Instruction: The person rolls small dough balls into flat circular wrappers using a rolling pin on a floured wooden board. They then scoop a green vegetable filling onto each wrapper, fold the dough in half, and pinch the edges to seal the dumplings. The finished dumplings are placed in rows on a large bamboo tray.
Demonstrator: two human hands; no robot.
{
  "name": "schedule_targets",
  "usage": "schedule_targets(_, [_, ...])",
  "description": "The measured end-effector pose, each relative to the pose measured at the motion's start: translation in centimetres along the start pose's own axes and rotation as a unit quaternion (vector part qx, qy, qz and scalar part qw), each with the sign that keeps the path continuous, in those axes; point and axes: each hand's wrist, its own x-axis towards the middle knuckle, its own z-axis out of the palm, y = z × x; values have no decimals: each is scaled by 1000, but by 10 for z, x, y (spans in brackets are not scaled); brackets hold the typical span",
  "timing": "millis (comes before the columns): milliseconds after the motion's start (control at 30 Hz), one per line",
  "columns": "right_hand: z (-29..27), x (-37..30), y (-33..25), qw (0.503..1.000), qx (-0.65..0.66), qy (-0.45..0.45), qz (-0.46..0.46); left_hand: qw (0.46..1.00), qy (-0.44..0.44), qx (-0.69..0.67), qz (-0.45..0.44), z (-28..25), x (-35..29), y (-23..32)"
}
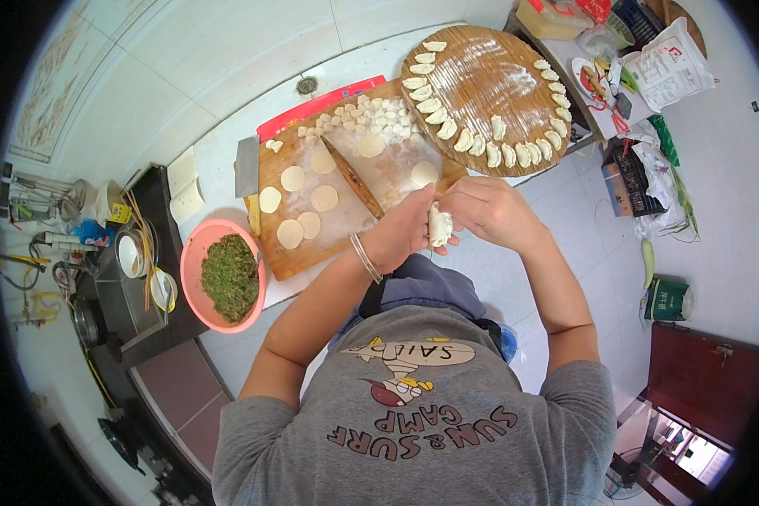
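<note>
Wears a grey T-shirt [396,363], broad at six o'clock and nearest the camera. Bends both elbows outward, with wrists turned in to meet near the centre. Cradles one plump dumpling [440,226] in the left hand [392,234], just off centre toward two o'clock, with left fingertips peeping out beneath it. Holds the right hand [489,209] between two and three o'clock, knuckles up, fingers bunched and touching the dumpling's upper end. Looks like a narrow pinch there, but cannot tell whether closed on the edge, with the fingertips partly hidden. Has this dumpling folded and pleated, so probably close to sealed.

Farther out, at nine o'clock, has a pink bowl [192,282] with plenty of green filling [228,278] left. Between eleven and twelve o'clock, on a floured wooden board [341,223], has eight flat wrappers [324,199] unfilled, spread to either side of a dark rolling pin [352,175]. Along the board's far part, has a crowd of small dough pieces [388,118] not yet rolled. At ten o'clock, has a cleaver [247,167] by the board's edge.

Farthest, at one o'clock, has over twenty finished dumplings [493,154] on a round wooden tray [489,76], mostly following its rim. Seems well under way, yet with much dough to go.
</note>
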Motion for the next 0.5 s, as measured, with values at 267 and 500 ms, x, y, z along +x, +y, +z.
schedule_targets(267, [-5, 0, 18, 998, 39, 36, -21, 1000, -3, -7, -22, 4, 10, 9])
schedule_targets(500, [-2, -4, 34, 1000, -17, -20, 7, 999, -3, -4, -45, 0, 29, 9])
